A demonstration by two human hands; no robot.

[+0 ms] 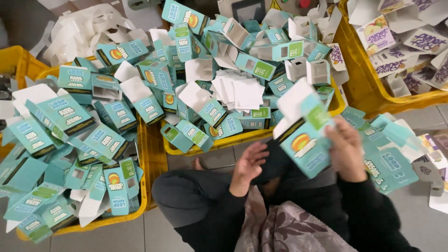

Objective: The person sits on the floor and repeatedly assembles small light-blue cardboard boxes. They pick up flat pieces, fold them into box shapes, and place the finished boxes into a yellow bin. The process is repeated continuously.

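**Teal carton in hand among crates of folded boxes**

Head view: the person sits on the floor, knees drawn up, with a half-formed teal carton [305, 140] held in front of the lap. The right hand [345, 151] grips the carton's right edge, fingers wrapped over the panel. The left hand [249, 163] hovers just left of the carton with its fingers loosely spread and apart from it, holding nothing. The carton's white top flap stands up and open; its printed face, with an orange round picture, points toward the camera.

By the look of it the carton is thin printed card: very light, stiff along its creases but easily crushed or bent across the flat panels, with a smooth, slightly slippery coating. The safest hold would be at the folded edges or corners, not the middle of a panel.

Just beyond the carton sits a yellow crate [233, 139] heaped with teal cartons and loose white card inserts [242, 93]. Far left of the carton, a second yellow crate [151, 154] overflows with more teal cartons, some flat, some folded. Up and to the right of the carton, a third yellow crate [368, 100] holds white and purple printed cartons [396, 51]. Immediately right of the held carton, flat teal blanks [389, 168] lie on the tiled floor.
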